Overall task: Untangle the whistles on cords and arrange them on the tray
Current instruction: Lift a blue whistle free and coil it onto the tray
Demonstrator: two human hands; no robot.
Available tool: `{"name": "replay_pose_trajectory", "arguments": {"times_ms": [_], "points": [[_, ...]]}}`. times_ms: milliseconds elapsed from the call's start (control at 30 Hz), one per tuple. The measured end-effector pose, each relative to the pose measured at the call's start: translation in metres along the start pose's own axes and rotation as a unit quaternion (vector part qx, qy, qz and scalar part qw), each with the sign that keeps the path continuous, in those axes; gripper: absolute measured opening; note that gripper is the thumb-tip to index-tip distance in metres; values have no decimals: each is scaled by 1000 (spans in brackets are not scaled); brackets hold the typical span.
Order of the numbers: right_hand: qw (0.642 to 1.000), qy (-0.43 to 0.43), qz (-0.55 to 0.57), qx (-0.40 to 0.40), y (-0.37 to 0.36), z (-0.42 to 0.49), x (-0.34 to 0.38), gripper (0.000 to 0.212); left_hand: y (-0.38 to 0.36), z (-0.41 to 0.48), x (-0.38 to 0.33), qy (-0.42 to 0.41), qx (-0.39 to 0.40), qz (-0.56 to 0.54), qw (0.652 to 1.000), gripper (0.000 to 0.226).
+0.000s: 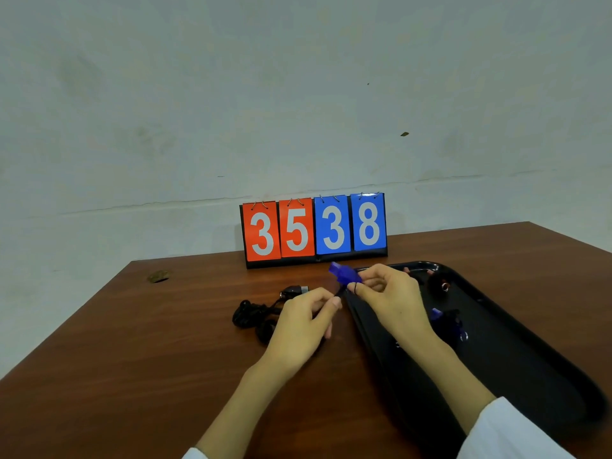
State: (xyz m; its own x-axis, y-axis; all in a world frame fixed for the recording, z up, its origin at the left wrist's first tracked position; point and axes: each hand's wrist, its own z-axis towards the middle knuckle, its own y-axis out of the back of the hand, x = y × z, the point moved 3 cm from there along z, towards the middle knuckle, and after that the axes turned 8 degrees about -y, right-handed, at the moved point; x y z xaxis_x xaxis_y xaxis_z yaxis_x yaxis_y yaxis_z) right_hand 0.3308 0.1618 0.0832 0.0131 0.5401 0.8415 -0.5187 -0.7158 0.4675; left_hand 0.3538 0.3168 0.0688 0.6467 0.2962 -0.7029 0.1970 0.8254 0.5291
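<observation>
Though near tray (516, 352), scoreboard (314, 228) behind whistle (344, 273).

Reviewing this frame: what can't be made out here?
All from the head view:
- The cord tangle is partly covered by the left hand, so the cords cannot be counted.
- The right hand hides how the blue whistle joins its cord.
- The dark whistles blur into the black tray, and their cords cannot be traced.

A flip scoreboard (314, 229) stands at the far edge of the tabletop (165, 342). Its two orange-red cards read 3 and 5 in white; its two blue cards read 3 and 8. No other writing is legible.
</observation>
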Motion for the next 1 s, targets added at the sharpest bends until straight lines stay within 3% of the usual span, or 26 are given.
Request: {"name": "replay_pose_trajectory", "arguments": {"times_ms": [200,367,500,667,833,1000], "points": [[989,39,-143,16,0,-2,2,23,7,1,-3,-2,-33,47,998,9],[972,76,-202,91,-7,-4,4,23,12,-1,-3,-53,-57,108,991,4],[966,39,-148,210,-8,-3,3,13,18,-1,-1,-126,-80,167,975,8],[934,0,-65,352,-9,-8,3,11,21,1,2,-103,-61,106,987,9],[908,-1,-5,419,-6,-16,12,9,27,4,7,-26,-46,29,998,6],[901,-3,67,429,-4,-19,16,9,27,7,6,18,-46,-52,997,9]]}}
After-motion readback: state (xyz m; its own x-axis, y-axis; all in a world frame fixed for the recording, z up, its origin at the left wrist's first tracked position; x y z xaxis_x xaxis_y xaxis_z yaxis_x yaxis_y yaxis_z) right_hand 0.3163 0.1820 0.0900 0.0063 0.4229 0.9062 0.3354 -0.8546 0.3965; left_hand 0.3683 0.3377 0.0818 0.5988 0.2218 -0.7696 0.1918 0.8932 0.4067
